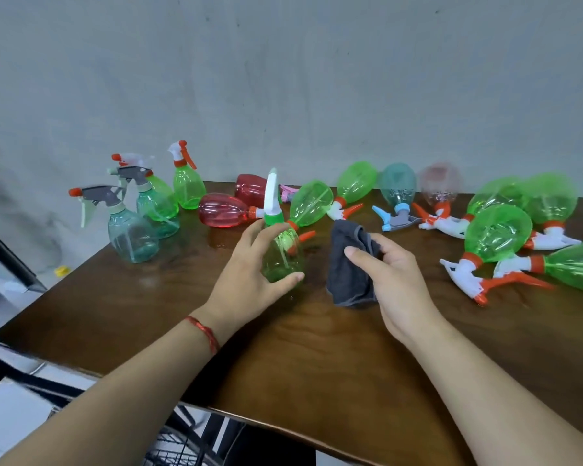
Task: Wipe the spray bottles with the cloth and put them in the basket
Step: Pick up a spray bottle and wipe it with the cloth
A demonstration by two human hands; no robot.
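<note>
Bottles lie scattered over the brown wooden worktop (317, 348), most of them on their sides along the far edge by the grey wall. The left hand (249, 274) grips a green spray bottle (283, 257) that is held upright, its white trigger head pointing up. Its fingers (273, 230) curl round the far side near the neck and the thumb presses low on the near side. Whether the bottle's base touches the worktop I cannot tell.

The right hand (398, 284), just beside it, holds a dark grey cloth (350, 274) bunched between the thumb and curled fingers, with the loose end hanging down towards the worktop. The cloth and the held bottle are near each other but apart.

At the left stand the upright bottles (132, 237), teal and green. Two red bottles (224, 210) lie behind the held one, and a cluster of green bottles (495, 237) lies at the right.

A red string bracelet (204, 332) circles the left wrist. Under the worktop's near edge a dark wire grid (179, 449) shows; whether it is the basket I cannot tell.
</note>
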